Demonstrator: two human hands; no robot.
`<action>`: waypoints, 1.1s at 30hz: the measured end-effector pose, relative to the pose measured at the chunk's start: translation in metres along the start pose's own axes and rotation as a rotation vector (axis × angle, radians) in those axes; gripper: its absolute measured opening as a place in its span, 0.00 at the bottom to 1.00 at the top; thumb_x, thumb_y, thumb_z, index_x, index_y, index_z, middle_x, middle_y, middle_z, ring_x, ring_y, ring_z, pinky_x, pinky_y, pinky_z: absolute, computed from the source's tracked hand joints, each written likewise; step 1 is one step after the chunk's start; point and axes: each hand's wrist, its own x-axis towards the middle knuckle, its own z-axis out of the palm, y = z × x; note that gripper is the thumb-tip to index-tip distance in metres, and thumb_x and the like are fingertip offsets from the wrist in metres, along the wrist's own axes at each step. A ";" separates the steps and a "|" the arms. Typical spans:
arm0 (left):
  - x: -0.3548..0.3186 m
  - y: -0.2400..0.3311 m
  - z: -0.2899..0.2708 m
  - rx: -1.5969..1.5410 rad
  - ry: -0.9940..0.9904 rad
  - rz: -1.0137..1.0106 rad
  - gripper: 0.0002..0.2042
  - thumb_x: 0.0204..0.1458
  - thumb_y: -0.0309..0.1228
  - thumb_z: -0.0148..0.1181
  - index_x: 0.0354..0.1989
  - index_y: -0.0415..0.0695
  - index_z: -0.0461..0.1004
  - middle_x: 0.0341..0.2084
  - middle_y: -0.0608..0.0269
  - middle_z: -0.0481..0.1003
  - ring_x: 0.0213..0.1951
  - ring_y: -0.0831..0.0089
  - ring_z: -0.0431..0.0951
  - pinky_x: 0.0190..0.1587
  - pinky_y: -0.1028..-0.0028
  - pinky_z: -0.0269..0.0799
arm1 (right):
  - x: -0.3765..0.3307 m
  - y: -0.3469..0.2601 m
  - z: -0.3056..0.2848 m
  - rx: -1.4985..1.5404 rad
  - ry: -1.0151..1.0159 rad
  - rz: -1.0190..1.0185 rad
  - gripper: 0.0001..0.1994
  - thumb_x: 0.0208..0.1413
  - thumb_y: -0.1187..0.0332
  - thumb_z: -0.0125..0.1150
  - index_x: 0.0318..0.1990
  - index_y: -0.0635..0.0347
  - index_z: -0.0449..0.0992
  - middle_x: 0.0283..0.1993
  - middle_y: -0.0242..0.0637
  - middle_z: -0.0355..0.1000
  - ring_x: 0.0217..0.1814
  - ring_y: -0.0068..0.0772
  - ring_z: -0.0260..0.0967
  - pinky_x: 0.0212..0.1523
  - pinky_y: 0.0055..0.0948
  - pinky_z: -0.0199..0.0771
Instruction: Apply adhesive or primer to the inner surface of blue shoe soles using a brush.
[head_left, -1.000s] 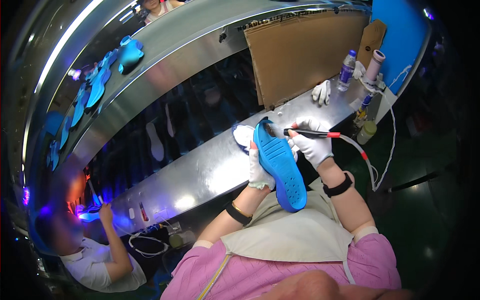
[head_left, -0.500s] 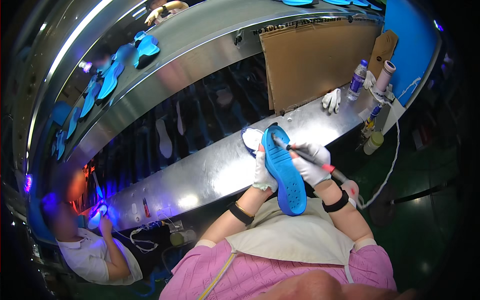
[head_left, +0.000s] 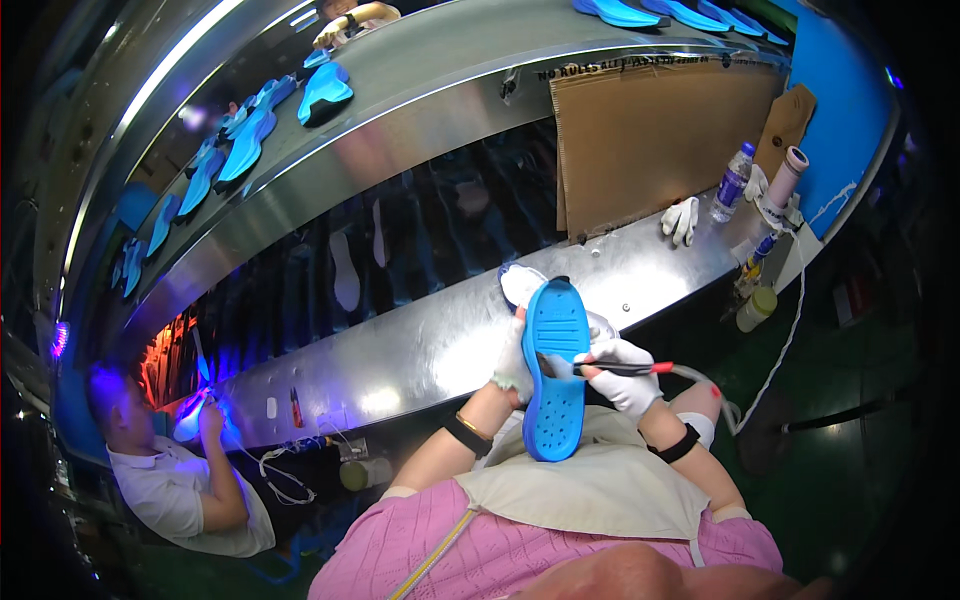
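Note:
My left hand (head_left: pixel 513 365), in a white glove, grips the left edge of a blue shoe sole (head_left: pixel 553 372) held upright over my lap. My right hand (head_left: pixel 625 376), also gloved in white, holds a pen-like tool (head_left: pixel 618 369) with a red end and a cord; its tip touches the sole's middle. A white shoe part (head_left: pixel 520 283) lies on the steel bench just behind the sole's top.
A steel workbench (head_left: pixel 420 350) runs across, with a cardboard sheet (head_left: pixel 655 140), spare white gloves (head_left: pixel 681 219), a bottle (head_left: pixel 732 183) and a roll (head_left: pixel 785 175) at the right. Blue soles (head_left: pixel 325 90) ride an upper conveyor. A person (head_left: pixel 175 480) works under violet light at lower left.
My view has shifted; the sole now stands more upright. The tool's tip has come from the sole's top edge down to its middle.

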 end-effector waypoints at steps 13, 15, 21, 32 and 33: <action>0.006 -0.050 -0.022 0.169 -0.210 0.221 0.41 0.47 0.66 0.43 0.61 0.45 0.53 0.53 0.56 0.65 0.52 0.63 0.69 0.53 0.61 0.67 | -0.011 -0.001 -0.022 0.166 0.141 0.059 0.04 0.50 0.75 0.62 0.29 0.64 0.73 0.31 0.35 0.75 0.31 0.18 0.70 0.35 0.19 0.70; 0.021 -0.048 -0.028 0.153 -0.212 0.237 0.44 0.46 0.69 0.34 0.61 0.42 0.53 0.52 0.53 0.65 0.51 0.61 0.69 0.54 0.60 0.66 | -0.001 0.005 -0.019 -0.011 0.261 0.048 0.04 0.49 0.75 0.62 0.29 0.63 0.72 0.32 0.35 0.75 0.32 0.19 0.70 0.35 0.19 0.70; 0.024 -0.021 0.001 -0.082 -0.349 0.243 0.50 0.33 0.74 0.44 0.55 0.40 0.59 0.46 0.53 0.69 0.45 0.61 0.72 0.50 0.63 0.69 | 0.004 -0.016 -0.006 0.090 0.031 0.129 0.04 0.49 0.76 0.62 0.33 0.62 0.75 0.34 0.32 0.74 0.32 0.16 0.69 0.34 0.18 0.70; 0.043 -0.016 -0.005 -0.300 -0.499 0.398 0.43 0.38 0.67 0.52 0.55 0.43 0.60 0.46 0.52 0.69 0.47 0.61 0.71 0.55 0.62 0.65 | -0.001 -0.027 0.000 0.184 -0.048 0.033 0.04 0.47 0.76 0.64 0.31 0.62 0.74 0.33 0.31 0.75 0.34 0.17 0.69 0.36 0.20 0.71; 0.039 -0.016 -0.001 -0.298 -0.498 0.396 0.43 0.38 0.67 0.52 0.55 0.43 0.60 0.46 0.52 0.69 0.47 0.61 0.71 0.55 0.62 0.65 | 0.001 -0.035 -0.003 0.234 -0.009 0.143 0.04 0.48 0.76 0.63 0.32 0.62 0.74 0.34 0.32 0.75 0.34 0.16 0.69 0.36 0.19 0.70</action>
